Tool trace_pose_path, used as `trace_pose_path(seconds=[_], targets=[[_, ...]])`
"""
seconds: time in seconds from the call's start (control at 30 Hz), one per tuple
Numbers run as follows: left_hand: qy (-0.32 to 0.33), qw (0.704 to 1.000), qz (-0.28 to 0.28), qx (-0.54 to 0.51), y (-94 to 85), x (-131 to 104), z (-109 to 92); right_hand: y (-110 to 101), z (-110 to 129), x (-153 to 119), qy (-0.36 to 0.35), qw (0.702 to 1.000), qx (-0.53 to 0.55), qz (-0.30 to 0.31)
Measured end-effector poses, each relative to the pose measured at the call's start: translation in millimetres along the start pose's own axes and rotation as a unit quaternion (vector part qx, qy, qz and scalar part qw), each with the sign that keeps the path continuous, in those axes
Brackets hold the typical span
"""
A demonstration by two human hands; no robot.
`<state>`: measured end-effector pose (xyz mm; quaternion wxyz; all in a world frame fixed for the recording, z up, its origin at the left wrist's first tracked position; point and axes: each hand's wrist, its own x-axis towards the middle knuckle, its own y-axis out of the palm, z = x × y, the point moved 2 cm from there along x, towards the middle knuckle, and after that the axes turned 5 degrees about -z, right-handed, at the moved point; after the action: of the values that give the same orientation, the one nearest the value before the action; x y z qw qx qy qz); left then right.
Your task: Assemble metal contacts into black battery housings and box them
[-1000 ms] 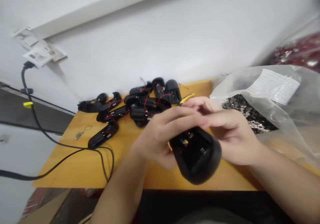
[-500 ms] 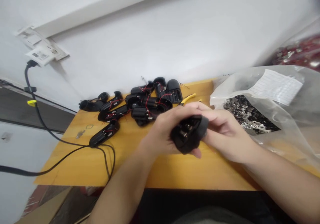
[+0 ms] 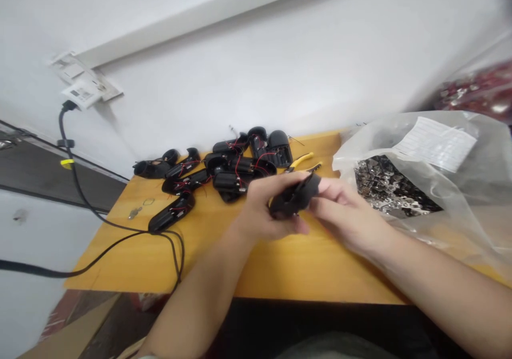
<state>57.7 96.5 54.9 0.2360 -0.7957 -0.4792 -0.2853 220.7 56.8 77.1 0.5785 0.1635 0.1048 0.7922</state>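
Observation:
Above the yellow table (image 3: pixel 280 273) my left hand (image 3: pixel 262 204) is wrapped round a black plastic housing (image 3: pixel 288 199), seen nearly edge-on and a little blurred. My right hand (image 3: pixel 340 204) is closed at the housing's right end, thumb and fingers pressed against it; whether a small part is also pinched there is hidden. Behind my hands lie several similar black housings (image 3: pixel 230 180) with thin red wires. Pliers with yellow handles (image 3: pixel 301 160) rest just beyond my fingers.
A clear plastic bag (image 3: pixel 464 188) of small metal pieces (image 3: pixel 390 185) stands on the right. On the left, a black cable (image 3: pixel 86 207) runs from a white plug (image 3: pixel 83 92) across the table. Small metal bits (image 3: pixel 135 213) lie near the left edge.
The housing has turned in my hands, from showing its open inside with metal contacts to nearly edge-on. Both hands have shifted slightly left, and the camera view has moved a little.

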Motion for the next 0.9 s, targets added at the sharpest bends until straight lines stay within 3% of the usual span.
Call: trace_pose_path(seconds=[0.13,0.23,0.47,0.7,0.8,0.9], targets=[[-0.057,0.997,0.002,-0.049,1.8,-1,3,5,-6,0,0.060,0.995,0.079,-0.028],[-0.088,0.995,-0.030,-0.041,4.3,-3,6,6,-8,0,0.056,0.994,0.082,-0.054],[-0.022,0.994,-0.077,0.077,1.5,-4,16,2,-13,5,0.046,0.994,0.063,-0.083],[-0.105,0.994,0.001,0.003,-11.0,-4,21,4,-8,9,0.075,0.996,0.023,-0.037],[-0.124,0.991,-0.009,-0.053,-8.5,-4,24,3,-7,8,0.090,0.995,0.025,-0.038],[-0.118,0.992,-0.037,-0.034,-7.4,-1,24,-1,-6,9,0.065,0.997,0.006,-0.029]])
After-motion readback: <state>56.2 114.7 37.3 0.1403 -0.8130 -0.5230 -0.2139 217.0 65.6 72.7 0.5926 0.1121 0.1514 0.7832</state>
